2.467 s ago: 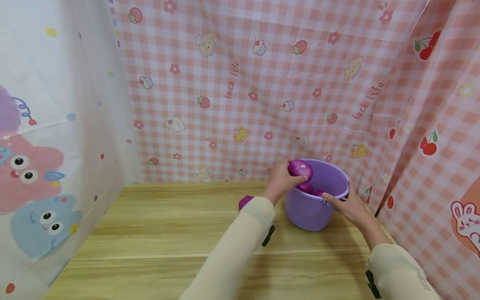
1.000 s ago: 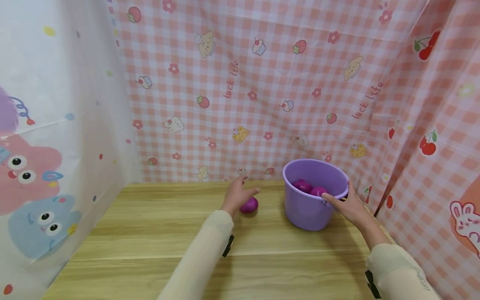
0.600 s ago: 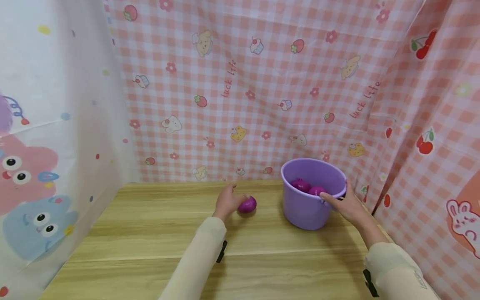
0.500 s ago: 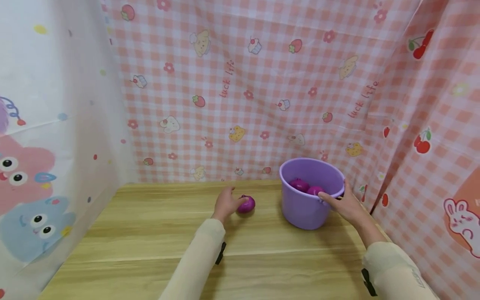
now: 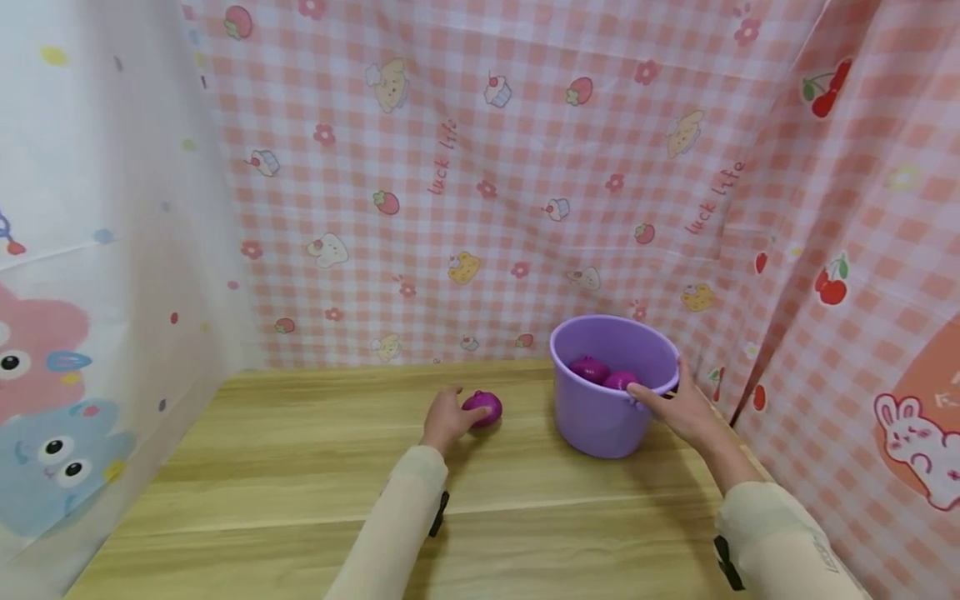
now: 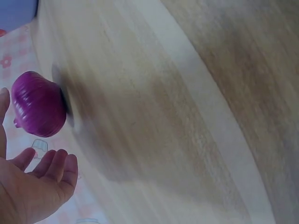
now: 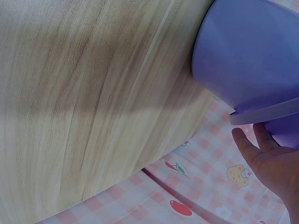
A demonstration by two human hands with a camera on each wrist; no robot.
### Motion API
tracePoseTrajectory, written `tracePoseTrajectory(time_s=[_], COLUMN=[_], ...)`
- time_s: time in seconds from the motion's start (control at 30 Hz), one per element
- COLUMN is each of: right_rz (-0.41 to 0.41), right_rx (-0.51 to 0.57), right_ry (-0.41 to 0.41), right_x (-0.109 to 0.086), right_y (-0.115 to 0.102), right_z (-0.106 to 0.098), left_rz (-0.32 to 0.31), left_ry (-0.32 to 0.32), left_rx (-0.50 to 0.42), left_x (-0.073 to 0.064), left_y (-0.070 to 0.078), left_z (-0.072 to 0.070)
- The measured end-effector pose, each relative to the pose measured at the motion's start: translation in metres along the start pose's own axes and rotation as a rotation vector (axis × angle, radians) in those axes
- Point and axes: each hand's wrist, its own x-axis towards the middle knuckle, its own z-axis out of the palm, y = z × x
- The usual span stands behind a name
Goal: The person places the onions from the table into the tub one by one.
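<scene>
A purple onion [image 5: 483, 409] [image 6: 38, 105] sits on the wooden table, left of a lavender bucket [image 5: 603, 417]. My left hand [image 5: 447, 419] [image 6: 39, 189] is at the onion's left side, thumb and fingers spread around it. In the left wrist view a gap shows between the fingers and the onion. My right hand [image 5: 686, 411] [image 7: 275, 170] grips the bucket's right rim, thumb over the near edge. Inside the bucket lie an onion [image 5: 590, 369] and a second onion [image 5: 621, 381]; its bottom is hidden. The right wrist view shows the bucket's side [image 7: 247, 56] and handle band [image 7: 266, 113].
A pink checked curtain [image 5: 420, 217] hangs along the table's back edge and on the right, close to the bucket. On the left hangs a white cartoon-print curtain [image 5: 135, 275]. The wooden table [image 5: 300, 475] stretches between them.
My left hand has let go of an onion at the bucket and moved left to the onion on the table. My right hand keeps its grip. The head view has shifted slightly.
</scene>
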Motion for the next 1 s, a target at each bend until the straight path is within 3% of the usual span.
tracePoseTrajectory(time_s=[0.5, 0.67, 1.0], right_rz=[-0.054, -0.054, -0.054], right_rx=[0.069, 0.064, 0.051], right_ry=[0.028, 0.028, 0.023], right_x=[0.0, -0.001, -0.002], right_y=[0.002, -0.001, 0.0], right_z=[0.001, 0.001, 0.002], left_rz=[0.024, 0.048, 0.011], left_ry=[-0.004, -0.007, 0.027], left_rx=[0.014, 0.021, -0.046], left_x=[0.003, 0.003, 0.005], left_y=[-0.006, -0.005, 0.01], left_z=[0.016, 0.013, -0.005])
